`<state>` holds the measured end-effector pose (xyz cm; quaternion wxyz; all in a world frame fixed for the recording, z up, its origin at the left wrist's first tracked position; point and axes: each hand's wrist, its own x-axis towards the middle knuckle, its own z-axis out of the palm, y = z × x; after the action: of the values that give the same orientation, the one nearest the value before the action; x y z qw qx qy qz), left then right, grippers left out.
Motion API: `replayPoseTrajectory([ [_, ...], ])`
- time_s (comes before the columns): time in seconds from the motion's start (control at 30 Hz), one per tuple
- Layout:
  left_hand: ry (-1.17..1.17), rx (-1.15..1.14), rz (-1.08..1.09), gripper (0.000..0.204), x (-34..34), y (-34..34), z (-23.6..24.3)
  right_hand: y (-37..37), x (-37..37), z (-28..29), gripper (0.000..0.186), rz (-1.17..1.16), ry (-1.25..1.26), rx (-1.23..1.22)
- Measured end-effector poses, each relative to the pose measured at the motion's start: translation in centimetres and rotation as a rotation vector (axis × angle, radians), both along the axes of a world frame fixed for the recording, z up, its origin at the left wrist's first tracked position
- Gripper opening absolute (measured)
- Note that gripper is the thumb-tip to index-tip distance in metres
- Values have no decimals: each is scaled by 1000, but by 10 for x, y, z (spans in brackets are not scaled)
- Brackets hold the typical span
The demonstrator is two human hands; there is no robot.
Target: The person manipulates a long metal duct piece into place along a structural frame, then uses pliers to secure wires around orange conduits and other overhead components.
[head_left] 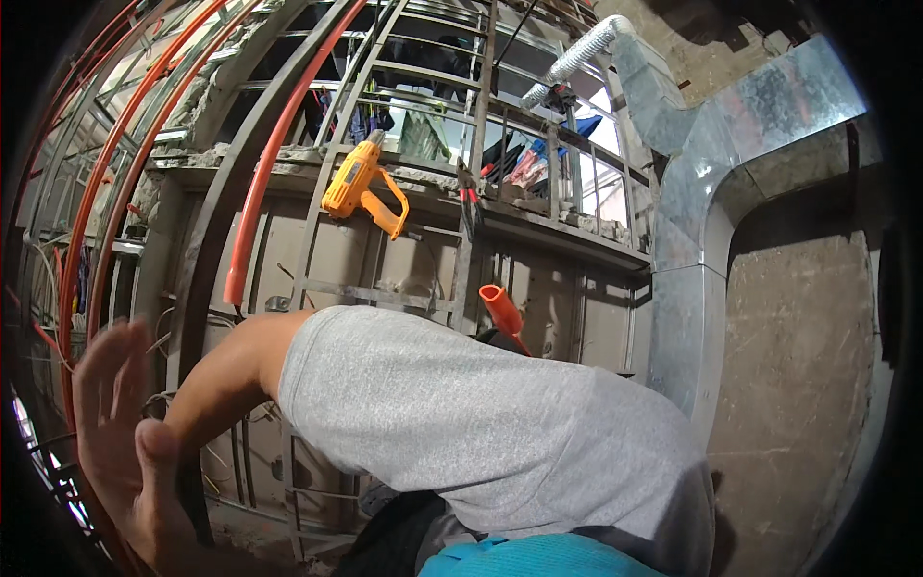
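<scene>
My left hand (125,438) is raised at the lower left with its fingers stretched out, holding nothing that I can see. A bare arm in a grey sleeve (461,413), apparently my right, crosses the view and bends down behind the left hand, so its hand is hidden. Turquoise knitted fabric (538,560) shows at the bottom edge. Beyond the arm, a yellow heat gun (356,188) hangs on the metal framing (380,293), with red-and-black handled pliers (468,204) to its right. An orange pipe (500,310) with a widened open end sticks up behind the sleeve.
Long orange pipes (260,202) and grey steel bars run along the left. A galvanized duct (687,317) runs down the right and branches at the top to a silver flexible hose (577,58). Cloths (423,135) lie beyond the upper grid. A rough concrete surface (798,365) is at far right.
</scene>
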<state>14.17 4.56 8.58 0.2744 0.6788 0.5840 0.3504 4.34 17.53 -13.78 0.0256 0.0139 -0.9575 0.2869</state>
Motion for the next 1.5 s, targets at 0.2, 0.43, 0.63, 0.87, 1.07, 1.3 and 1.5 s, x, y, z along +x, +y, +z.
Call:
replayPoseTrajectory([
  [0.2,166,-39,89,52,-25,-14,-7,4,-2,6,45,46,-15,27],
  [0.43,337,-150,216,53,-69,-42,-28,8,-6,11,45,74,-26,69],
  [0.63,448,-255,216,53,-104,-36,-82,21,-16,-21,45,-156,-177,26],
  [0.87,657,-265,139,40,-114,-34,-108,28,-23,-25,46,-18,-60,33],
  [1.07,855,-207,232,42,-128,-54,-97,5,-8,4,43,121,73,139],
  [1.3,789,-296,220,45,-127,-47,-99,10,20,4,39,277,385,369],
  [1.5,864,-339,251,48,-141,-52,-99,2,10,23,35,341,254,725],
])
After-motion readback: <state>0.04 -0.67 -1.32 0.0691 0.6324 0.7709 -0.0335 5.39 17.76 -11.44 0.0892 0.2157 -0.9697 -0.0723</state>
